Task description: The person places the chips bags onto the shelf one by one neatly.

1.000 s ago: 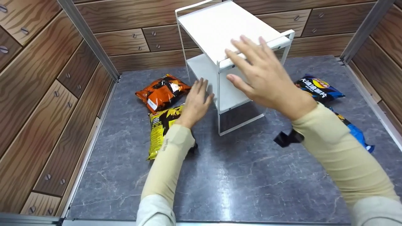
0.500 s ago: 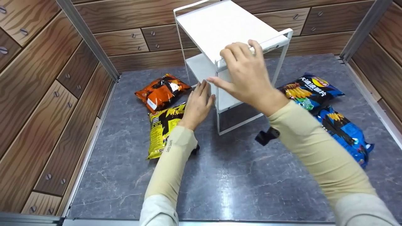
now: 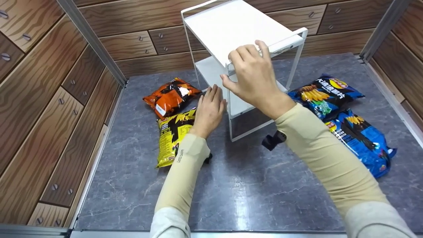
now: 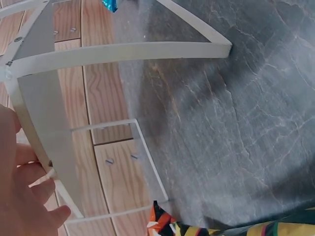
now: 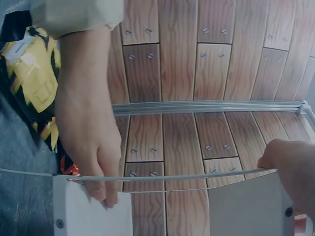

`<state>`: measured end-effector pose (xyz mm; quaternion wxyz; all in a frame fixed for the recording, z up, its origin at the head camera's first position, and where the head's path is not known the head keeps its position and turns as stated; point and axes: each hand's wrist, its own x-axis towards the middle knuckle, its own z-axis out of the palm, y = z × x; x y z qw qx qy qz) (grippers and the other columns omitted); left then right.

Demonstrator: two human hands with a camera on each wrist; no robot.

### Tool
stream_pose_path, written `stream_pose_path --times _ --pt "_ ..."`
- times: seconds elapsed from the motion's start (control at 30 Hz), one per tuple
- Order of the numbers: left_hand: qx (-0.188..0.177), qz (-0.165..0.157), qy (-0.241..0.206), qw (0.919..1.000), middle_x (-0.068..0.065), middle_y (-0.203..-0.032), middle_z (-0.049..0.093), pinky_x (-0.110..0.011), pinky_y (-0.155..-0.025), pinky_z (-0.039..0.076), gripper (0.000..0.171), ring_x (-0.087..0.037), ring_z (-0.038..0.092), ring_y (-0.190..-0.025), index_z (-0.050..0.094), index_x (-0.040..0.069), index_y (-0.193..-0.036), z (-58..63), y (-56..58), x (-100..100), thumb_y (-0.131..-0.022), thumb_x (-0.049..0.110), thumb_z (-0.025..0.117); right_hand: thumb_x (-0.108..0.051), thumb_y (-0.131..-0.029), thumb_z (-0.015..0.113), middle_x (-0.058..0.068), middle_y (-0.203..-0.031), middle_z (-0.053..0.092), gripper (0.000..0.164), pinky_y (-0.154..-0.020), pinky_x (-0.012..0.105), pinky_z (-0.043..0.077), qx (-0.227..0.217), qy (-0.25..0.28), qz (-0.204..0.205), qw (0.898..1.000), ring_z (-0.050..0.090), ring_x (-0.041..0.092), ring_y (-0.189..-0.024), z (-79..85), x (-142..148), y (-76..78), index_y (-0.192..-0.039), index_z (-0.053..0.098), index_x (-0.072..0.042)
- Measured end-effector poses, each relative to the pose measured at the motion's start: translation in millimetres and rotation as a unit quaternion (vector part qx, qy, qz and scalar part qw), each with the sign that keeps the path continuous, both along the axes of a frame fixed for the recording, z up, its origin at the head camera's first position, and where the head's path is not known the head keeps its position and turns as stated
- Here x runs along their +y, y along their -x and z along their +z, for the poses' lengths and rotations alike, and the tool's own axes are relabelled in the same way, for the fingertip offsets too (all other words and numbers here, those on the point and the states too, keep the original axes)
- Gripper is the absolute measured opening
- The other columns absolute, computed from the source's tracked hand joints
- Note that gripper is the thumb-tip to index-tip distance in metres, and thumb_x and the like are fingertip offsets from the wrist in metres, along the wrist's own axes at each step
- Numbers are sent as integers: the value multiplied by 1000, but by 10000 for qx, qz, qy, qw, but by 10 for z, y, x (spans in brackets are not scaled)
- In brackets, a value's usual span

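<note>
A white two-tier cart [image 3: 244,24] stands near the middle. My right hand [image 3: 254,74] curls its fingers over the near end rail of its top shelf, with the thumb by the near corner post. Beside the lower shelf [image 4: 42,113], my left hand [image 3: 209,114] has fairly straight fingers against the shelf's left edge. In the right wrist view, the left fingertips reach that edge behind a thin rail. A yellow chip bag [image 3: 173,137] lies beside the left hand. Beyond it is an orange chip bag [image 3: 172,96].
Right of the cart lie a black-and-blue chip bag [image 3: 327,94] and a bright blue chip bag [image 3: 362,142]. Wood-patterned walls [image 3: 59,109] enclose the grey marbled floor [image 3: 248,195] on the left, back and right.
My right hand has moved down and left from spread fingers above the rail to curl over it. The left hand has barely shifted. More of the bags at the right shows.
</note>
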<state>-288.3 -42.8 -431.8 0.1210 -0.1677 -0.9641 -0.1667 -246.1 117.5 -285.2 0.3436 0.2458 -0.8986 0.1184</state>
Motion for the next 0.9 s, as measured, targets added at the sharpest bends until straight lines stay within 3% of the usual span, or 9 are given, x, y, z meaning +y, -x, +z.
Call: stream_pose_path --times 0.37,0.9 --pt "-128 71 343 9993 -8 -163 29 -50 -124 20 58 -28 26 -152 33 10 -155 -11 -101 195 -107 42 30 -27 -85 74 18 -115 68 34 -118 51 27 -243 312 924 9949 55 34 -127 34 384 34 -103 63 0" --pt "391 -30 828 9958 -8 -162 32 -45 -123 27 58 -28 31 -150 33 10 -155 -84 -270 430 -107 43 31 -18 -84 68 16 -110 72 24 -122 51 20 130 321 1025 9941 57 35 -126 -10 774 20 -99 66 0"
